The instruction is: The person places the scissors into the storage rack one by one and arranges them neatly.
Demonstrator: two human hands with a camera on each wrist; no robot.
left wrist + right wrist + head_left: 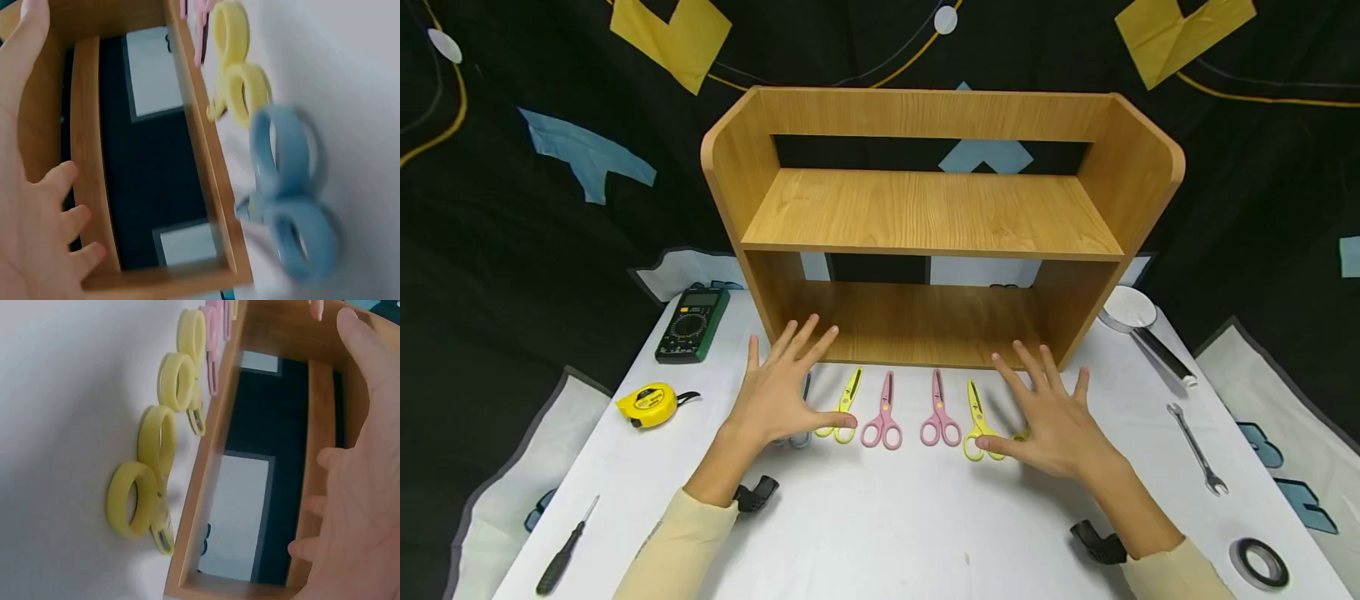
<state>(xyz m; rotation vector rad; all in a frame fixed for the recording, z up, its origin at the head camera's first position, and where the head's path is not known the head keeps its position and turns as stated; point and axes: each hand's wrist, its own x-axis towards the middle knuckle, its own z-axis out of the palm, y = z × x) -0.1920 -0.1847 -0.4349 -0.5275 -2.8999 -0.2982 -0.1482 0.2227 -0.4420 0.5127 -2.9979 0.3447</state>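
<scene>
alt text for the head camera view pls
Two open hands, left hand and right hand, hover over a row of small scissors on a white table, in front of an empty wooden shelf. Hand tools lie along both sides.

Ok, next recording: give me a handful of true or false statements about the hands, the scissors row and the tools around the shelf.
1. Both hands, left hand and right hand, are spread open over the row of scissors. True.
2. The two pink-handled scissors lie on the wooden shelf unit. False: they lie on the white table, in front of it.
3. The yellow tape measure sits left of the hands. True.
4. The left hand grips the black-handled screwdriver. False: it lies untouched near the table's left corner.
</scene>
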